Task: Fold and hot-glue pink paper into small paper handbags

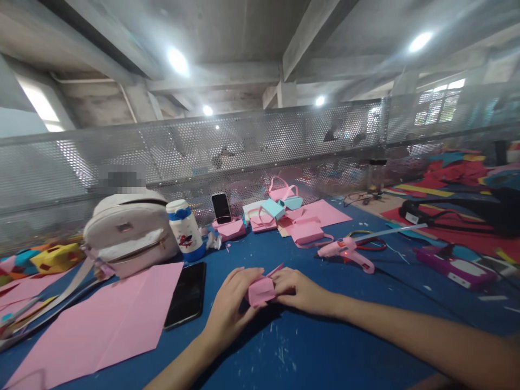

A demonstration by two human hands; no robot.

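Observation:
A small folded piece of pink paper point(261, 291), box-like with a flap standing up, is held low over the blue table. My left hand point(235, 298) wraps round its left side, thumb along the lower edge. From the right, my right hand point(298, 290) grips the other side with bent fingers; its fingertips are partly hidden by the paper. Just right of my right hand lies a pink hot glue gun point(347, 252) with a small red light and a glue stick out of its back. Behind sit several small pink paper bags point(306, 232) with paper handles.
Large pink sheets point(109, 319) and a black phone point(187, 295) lie at the left. A white backpack point(132, 230) and a bottle point(186, 230) stand behind them. Scissors point(369, 242), a purple device point(455, 265) and red paper point(406, 219) are at the right. A perforated metal screen point(260, 141) runs along the back.

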